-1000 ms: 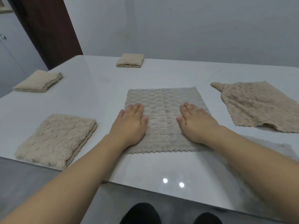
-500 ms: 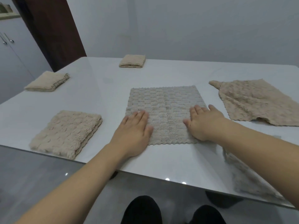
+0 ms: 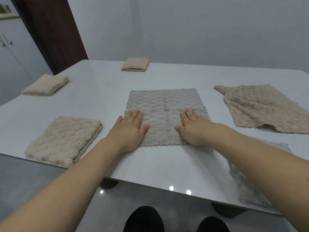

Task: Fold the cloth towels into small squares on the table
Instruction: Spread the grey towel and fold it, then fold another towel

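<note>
A grey waffle-textured towel (image 3: 164, 108) lies spread flat in the middle of the white table (image 3: 100, 91). My left hand (image 3: 129, 129) rests palm down on its near left corner, fingers together, partly on the bare table. My right hand (image 3: 194, 129) presses flat on its near right part. Neither hand grips anything. A beige towel (image 3: 260, 108) lies unfolded and rumpled at the right. Another grey towel (image 3: 249, 186) lies at the near right edge, mostly hidden under my right forearm.
Three folded beige towels sit on the table: a large one (image 3: 65, 139) at the near left, one (image 3: 46, 85) at the far left, a small one (image 3: 135, 64) at the back. A dark door (image 3: 55, 30) and a grey cabinet (image 3: 11, 52) stand behind on the left.
Both hands slid back along the grey towel toward its near edge, then shifted slightly; the right hand moved inward from the right edge. The view tilted and shifted a little.
</note>
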Demonstrator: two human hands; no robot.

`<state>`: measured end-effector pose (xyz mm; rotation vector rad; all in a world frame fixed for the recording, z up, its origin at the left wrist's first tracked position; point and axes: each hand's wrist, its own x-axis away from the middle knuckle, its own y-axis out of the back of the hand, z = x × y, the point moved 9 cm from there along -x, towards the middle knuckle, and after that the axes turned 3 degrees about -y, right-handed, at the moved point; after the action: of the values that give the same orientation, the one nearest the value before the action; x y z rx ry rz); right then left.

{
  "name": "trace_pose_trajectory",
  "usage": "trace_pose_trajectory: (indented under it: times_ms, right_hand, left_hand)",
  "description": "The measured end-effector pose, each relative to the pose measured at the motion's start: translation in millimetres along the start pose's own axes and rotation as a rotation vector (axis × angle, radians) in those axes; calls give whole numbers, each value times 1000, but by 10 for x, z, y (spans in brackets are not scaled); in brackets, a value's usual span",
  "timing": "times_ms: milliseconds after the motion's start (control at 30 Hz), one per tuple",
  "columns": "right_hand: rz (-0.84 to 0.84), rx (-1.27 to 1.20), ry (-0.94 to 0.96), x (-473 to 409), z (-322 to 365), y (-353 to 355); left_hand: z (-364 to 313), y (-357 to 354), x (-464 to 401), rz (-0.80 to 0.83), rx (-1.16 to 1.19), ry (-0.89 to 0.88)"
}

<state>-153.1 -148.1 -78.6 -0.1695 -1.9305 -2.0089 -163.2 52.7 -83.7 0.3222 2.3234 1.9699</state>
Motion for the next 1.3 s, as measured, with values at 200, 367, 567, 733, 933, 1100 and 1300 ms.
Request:
trace_pose_trajectory:
  times_ms: [200, 367, 567, 733, 933, 1100, 1300]
  right_hand:
    - [-124, -138, 87, -175, 223, 258]
    - [-270, -86, 93, -301, 285, 148]
    - [-234, -38, -110, -328, -251, 174]
    - [-285, -100, 14, -459, 131, 260]
    - [-172, -21, -25, -485, -249, 172]
    - [-260, -44, -9, -656, -104, 396]
    - [-198, -51, -9, -795, -197, 261]
  left_hand:
    - [-30, 161, -201, -114, -29, 28]
    - [-412, 31, -212, -132, 45, -47]
    - [191, 144, -145, -23, -84, 110]
    - [-451, 212, -343, -136, 30, -20]
    - [-61, 42, -315, -33, -19, -2]
    - [-119, 236, -624, -113, 10, 99]
    - [-73, 55, -749, -24, -18, 59]
